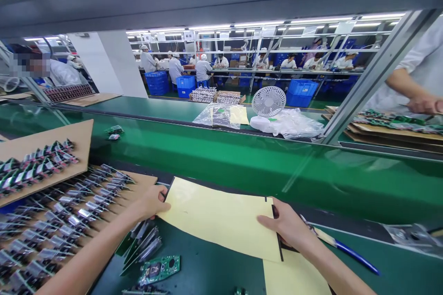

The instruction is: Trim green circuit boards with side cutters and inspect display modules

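A pale yellow sheet (221, 219) with black edges is stretched between my hands above the green table. My left hand (154, 203) pinches its left end, thumb on top. At the right end my right hand (282, 223) grips it, thumb on the yellow face and fingers behind. Another yellow sheet (294, 274) lies below, partly under my right forearm. Green circuit boards (161, 268) rest on the table under my left hand. Just right of my right hand is a tool with a blue handle (358, 256).
Cardboard trays (78, 156) of circuit boards fill the left. A green conveyor belt (207, 156) runs across ahead. Beyond it are a white fan (269, 101) and plastic bags (297, 122). A person's hand (424, 103) is over boards at the far right.
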The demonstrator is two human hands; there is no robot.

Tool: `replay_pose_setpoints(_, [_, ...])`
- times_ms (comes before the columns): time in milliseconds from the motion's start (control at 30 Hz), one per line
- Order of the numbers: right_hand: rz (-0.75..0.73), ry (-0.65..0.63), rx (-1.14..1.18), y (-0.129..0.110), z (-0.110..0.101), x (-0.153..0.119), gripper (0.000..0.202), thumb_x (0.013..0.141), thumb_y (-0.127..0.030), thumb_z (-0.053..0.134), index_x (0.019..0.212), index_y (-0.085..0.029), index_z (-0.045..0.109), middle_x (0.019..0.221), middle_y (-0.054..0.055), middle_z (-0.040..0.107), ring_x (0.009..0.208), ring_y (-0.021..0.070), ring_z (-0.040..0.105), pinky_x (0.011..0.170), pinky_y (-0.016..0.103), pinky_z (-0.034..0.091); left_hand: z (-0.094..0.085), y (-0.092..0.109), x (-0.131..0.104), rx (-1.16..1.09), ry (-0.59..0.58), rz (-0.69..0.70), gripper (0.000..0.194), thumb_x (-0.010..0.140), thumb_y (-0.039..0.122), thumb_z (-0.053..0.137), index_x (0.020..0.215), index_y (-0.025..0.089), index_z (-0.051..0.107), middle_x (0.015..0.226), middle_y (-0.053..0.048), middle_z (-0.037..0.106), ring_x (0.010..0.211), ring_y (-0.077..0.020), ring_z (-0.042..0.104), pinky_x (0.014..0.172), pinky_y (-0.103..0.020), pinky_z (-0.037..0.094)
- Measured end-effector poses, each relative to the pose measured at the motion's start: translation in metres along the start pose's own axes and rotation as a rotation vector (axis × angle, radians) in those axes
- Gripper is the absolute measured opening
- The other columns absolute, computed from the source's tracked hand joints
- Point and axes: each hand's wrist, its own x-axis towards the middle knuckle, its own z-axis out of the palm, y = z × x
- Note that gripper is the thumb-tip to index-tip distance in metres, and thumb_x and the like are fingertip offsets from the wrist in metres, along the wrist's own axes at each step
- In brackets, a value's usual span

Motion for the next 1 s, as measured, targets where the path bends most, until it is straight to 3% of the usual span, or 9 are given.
replay_pose_setpoints(133, [-0.037, 0.117, -0.198, -0.006, 0.001, 0.0, 0.048, 0.058, -0.031, 0.062, 0.102, -0.017, 0.05, 0.063, 0.0, 0.054, 0.056, 0.0185, 0.051, 0.045, 0.027, 0.032, -0.005, -0.006, 0.002, 0.225, 0.07, -0.007, 0.016, 0.082, 0.026, 0.055, 0.094, 0.014, 0.057, 0.09, -0.002, 0.062, 0.076, -0.0165, 0.06, 0.068, -0.035, 0.05])
replay_pose_setpoints(233, [-0.071, 0.177, -0.323, -0.01, 0.002, 0.001, 0.047, 0.058, -0.026, 0.064, 0.103, -0.017, 0.052, 0.071, 0.002, 0.052, 0.068, 0.0221, 0.053, 0.052, 0.029, 0.034, -0.007, -0.011, 0.0, 0.36, 0.108, -0.021, 0.02, 0.082, 0.028, 0.055, 0.097, 0.015, 0.056, 0.091, -0.003, 0.062, 0.08, -0.0185, 0.06, 0.071, -0.038, 0.049])
replay_pose_setpoints(400, [-0.139, 0.166, -0.41, -0.016, 0.01, 0.01, 0.038, 0.066, -0.011, 0.06, 0.102, -0.017, 0.052, 0.09, 0.004, 0.053, 0.073, 0.0167, 0.053, 0.061, 0.028, 0.04, -0.007, -0.02, -0.001, 0.467, 0.176, -0.03, 0.023, 0.083, 0.031, 0.053, 0.099, 0.016, 0.055, 0.088, -0.003, 0.061, 0.08, -0.0188, 0.06, 0.07, -0.038, 0.048])
replay_pose_setpoints(600, [-0.227, 0.183, -0.484, -0.016, 0.019, 0.019, 0.035, 0.068, -0.013, 0.06, 0.102, -0.017, 0.053, 0.1, 0.005, 0.052, 0.069, 0.0137, 0.053, 0.064, 0.03, 0.043, -0.005, -0.027, 0.0, 0.477, 0.279, -0.016, 0.023, 0.084, 0.033, 0.051, 0.1, 0.017, 0.054, 0.086, -0.002, 0.06, 0.079, -0.0187, 0.059, 0.068, -0.036, 0.048])
replay_pose_setpoints(667, [-0.246, 0.206, -0.501, -0.014, 0.011, 0.015, 0.036, 0.066, -0.016, 0.061, 0.102, -0.018, 0.055, 0.099, 0.006, 0.052, 0.062, 0.0131, 0.053, 0.061, 0.029, 0.044, -0.005, -0.025, -0.002, 0.464, 0.3, -0.001, 0.022, 0.084, 0.033, 0.05, 0.098, 0.017, 0.054, 0.083, -0.002, 0.06, 0.077, -0.0183, 0.059, 0.067, -0.035, 0.047])
replay_pose_setpoints(767, [-0.259, 0.252, -0.537, -0.005, -0.019, -0.004, 0.031, 0.067, -0.027, 0.057, 0.097, -0.02, 0.055, 0.092, 0.006, 0.056, 0.063, 0.0165, 0.055, 0.061, 0.03, 0.044, -0.01, -0.02, -0.012, 0.428, 0.342, 0.02, 0.019, 0.081, 0.03, 0.05, 0.094, 0.016, 0.055, 0.08, -0.003, 0.06, 0.075, -0.0199, 0.058, 0.063, -0.034, 0.045])
replay_pose_setpoints(867, [-0.236, 0.366, -0.601, 0.018, -0.055, -0.034, 0.032, 0.065, -0.045, 0.05, 0.084, -0.02, 0.053, 0.091, 0.013, 0.06, 0.081, 0.029, 0.056, 0.067, 0.04, 0.043, -0.02, -0.019, -0.032, 0.364, 0.415, 0.057, 0.019, 0.08, 0.027, 0.042, 0.091, 0.017, 0.054, 0.085, -0.009, 0.061, 0.075, -0.0254, 0.059, 0.058, -0.034, 0.041])
replay_pose_setpoints(933, [-0.227, 0.435, -0.672, 0.039, -0.072, -0.051, 0.036, 0.055, -0.056, 0.053, 0.068, -0.022, 0.05, 0.101, 0.018, 0.059, 0.092, 0.0392, 0.052, 0.069, 0.049, 0.04, -0.023, -0.023, -0.051, 0.3, 0.465, 0.091, 0.023, 0.08, 0.028, 0.037, 0.093, 0.018, 0.054, 0.085, -0.01, 0.063, 0.075, -0.0264, 0.06, 0.057, -0.032, 0.042])
replay_pose_setpoints(1000, [-0.245, 0.464, -0.825, 0.059, -0.079, -0.062, 0.041, 0.057, -0.063, 0.047, 0.065, -0.023, 0.052, 0.108, 0.018, 0.058, 0.092, 0.0398, 0.054, 0.065, 0.049, 0.043, -0.02, -0.032, -0.071, 0.232, 0.493, 0.123, 0.024, 0.079, 0.03, 0.037, 0.093, 0.019, 0.054, 0.078, -0.008, 0.065, 0.071, -0.0241, 0.062, 0.057, -0.029, 0.043])
